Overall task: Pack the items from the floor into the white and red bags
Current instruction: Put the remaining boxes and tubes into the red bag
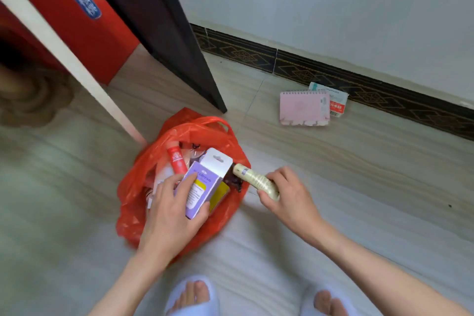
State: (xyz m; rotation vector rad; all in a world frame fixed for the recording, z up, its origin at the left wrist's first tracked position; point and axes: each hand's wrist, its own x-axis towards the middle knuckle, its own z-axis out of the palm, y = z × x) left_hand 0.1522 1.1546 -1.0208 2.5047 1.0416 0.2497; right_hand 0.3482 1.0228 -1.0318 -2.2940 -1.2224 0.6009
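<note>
Nearest the camera, two feet in pale slippers (195, 297) stand on the grey tiled floor (359, 167). Just beyond them the left hand (174, 208) has its fingers and thumb curled round a purple box (202, 187), holding it over the open mouth of the red bag (184, 136). Past those fingertips, inside the bag, a red tube (177, 159) stands upright among other items too jumbled to tell apart. To the right, the right hand (287, 195) grips a cream bottle (256, 179), fingers wrapped round its lower part; its dark-capped end points toward the box and reaches the bag's right rim, close to something dark (234, 182) lying there.

Well beyond the right fingers, a pink spiral notebook (304, 108) lies on the floor, overlapping a small white packet (336, 100) next to the dark patterned skirting (359, 84). Beyond the left fingers a white table leg (64, 59) slants down to the floor just beside the bag, with a dark door edge (166, 33) and a red box (89, 28) behind.
</note>
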